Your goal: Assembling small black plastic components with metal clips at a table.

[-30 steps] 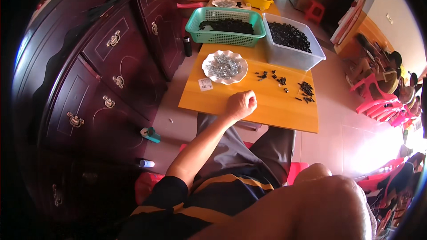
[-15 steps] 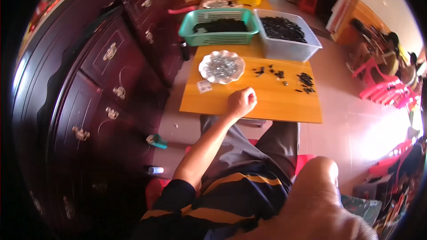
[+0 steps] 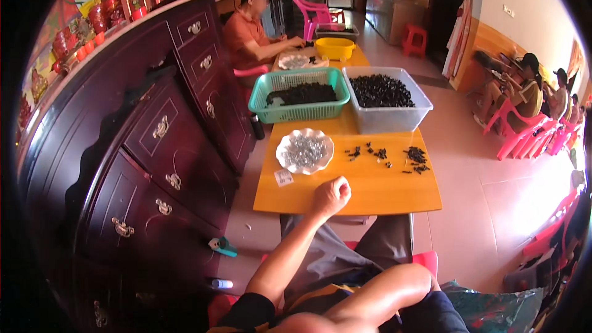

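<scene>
My left hand (image 3: 333, 196) rests near the front edge of the wooden table (image 3: 394, 194), fingers curled closed; what they hold, if anything, is hidden. My right forearm (image 3: 385, 296) is bent across my body toward the lower edge, where a rounded patch of skin may be my right hand; no fingers show there. Beyond my left hand stands a scalloped white dish (image 3: 285, 159) of small shiny clear or silvery pieces, beside a small white printed slip (image 3: 283, 177). To its right lie scattered small black parts (image 3: 379, 153) and a denser pile of black parts (image 3: 417, 157).
A green basket (image 3: 298, 114) and a clear plastic bin (image 3: 394, 120), both holding black pieces, stand farther back. A person in orange (image 3: 243, 37) sits beyond, near a yellow basin (image 3: 335, 49). Dark cabinets (image 3: 142, 166) line the left; people sit near pink chairs (image 3: 518, 126) at right.
The view has tilted up, showing more of the room and the person in orange. My right forearm has swung lower and leftward, away from the right side. My left hand stays closed on the table.
</scene>
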